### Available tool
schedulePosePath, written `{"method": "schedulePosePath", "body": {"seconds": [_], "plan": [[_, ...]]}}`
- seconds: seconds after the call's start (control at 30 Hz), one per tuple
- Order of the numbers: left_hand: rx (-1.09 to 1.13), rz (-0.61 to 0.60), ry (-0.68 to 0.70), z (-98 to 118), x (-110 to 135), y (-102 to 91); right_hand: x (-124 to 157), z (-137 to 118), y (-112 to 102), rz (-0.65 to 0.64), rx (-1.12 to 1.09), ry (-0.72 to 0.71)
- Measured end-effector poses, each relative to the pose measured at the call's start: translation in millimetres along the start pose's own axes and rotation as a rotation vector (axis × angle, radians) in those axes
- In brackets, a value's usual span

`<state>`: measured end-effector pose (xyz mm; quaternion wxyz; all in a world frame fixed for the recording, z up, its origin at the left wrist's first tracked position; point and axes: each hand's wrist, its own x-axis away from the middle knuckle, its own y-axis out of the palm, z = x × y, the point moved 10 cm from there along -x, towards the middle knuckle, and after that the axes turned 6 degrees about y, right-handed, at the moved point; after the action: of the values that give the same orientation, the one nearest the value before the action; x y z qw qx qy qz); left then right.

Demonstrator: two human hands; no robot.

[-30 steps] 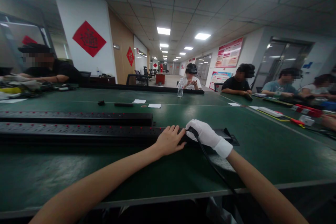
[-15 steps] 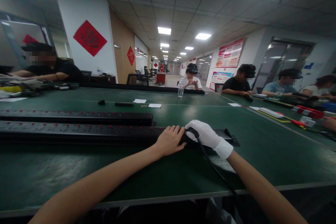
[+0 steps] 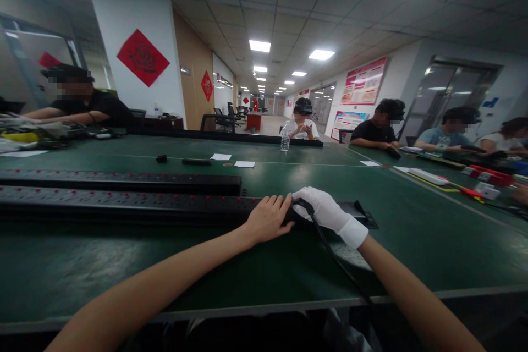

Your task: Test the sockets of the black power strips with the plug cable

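A long black power strip [image 3: 124,204] with red switches lies across the green table [image 3: 412,231] in front of me. My bare left hand [image 3: 268,219] rests on it near its right end, fingers curled over the top. My right hand [image 3: 324,210], in a white glove, is closed on a black plug whose cable [image 3: 336,261] runs back over the table's front edge. The plug sits at the strip, right beside my left fingers.
A second black power strip [image 3: 124,180] lies just behind the first. Farther off are white paper slips [image 3: 244,164], a water bottle [image 3: 284,139] and a third long strip [image 3: 231,137]. Other people sit around the table, left and right, with tools and red items [image 3: 490,175].
Both hands stay where they were on the strip; only the camera has tilted slightly.
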<state>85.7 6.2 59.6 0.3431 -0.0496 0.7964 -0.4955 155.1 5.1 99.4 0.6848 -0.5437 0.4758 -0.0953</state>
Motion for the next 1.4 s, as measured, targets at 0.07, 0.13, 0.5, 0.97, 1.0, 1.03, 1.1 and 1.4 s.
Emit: {"method": "schedulePosePath", "body": {"seconds": [0.07, 0.13, 0.5, 0.97, 1.0, 1.03, 1.1, 1.4], "plan": [[-0.003, -0.002, -0.003, 0, 0, 0.3, 0, 0, 1, -0.009, 0.004, -0.001], [-0.01, -0.012, -0.005, 0, -1, 1.3, -1, -1, 1, -0.008, 0.011, -0.001], [-0.012, -0.027, 0.004, 0, 1, -0.1, -5, -9, -8, 0.012, 0.188, -0.001], [-0.026, -0.005, 0.016, 2, 1, 1.8, -3, -15, -20, 0.13, 0.363, -0.013], [-0.026, -0.006, 0.015, 2, 1, 2.0, -3, -15, -21, 0.145, 0.362, -0.009], [-0.027, -0.007, 0.015, 2, 1, 2.0, -4, -14, -23, 0.161, 0.363, -0.005], [-0.028, -0.006, 0.013, 2, 1, 1.7, -5, -12, -25, 0.205, 0.373, -0.005], [-0.011, -0.002, 0.0, 1, 1, 0.0, -8, 5, -28, 0.281, 0.265, 0.131]]}}
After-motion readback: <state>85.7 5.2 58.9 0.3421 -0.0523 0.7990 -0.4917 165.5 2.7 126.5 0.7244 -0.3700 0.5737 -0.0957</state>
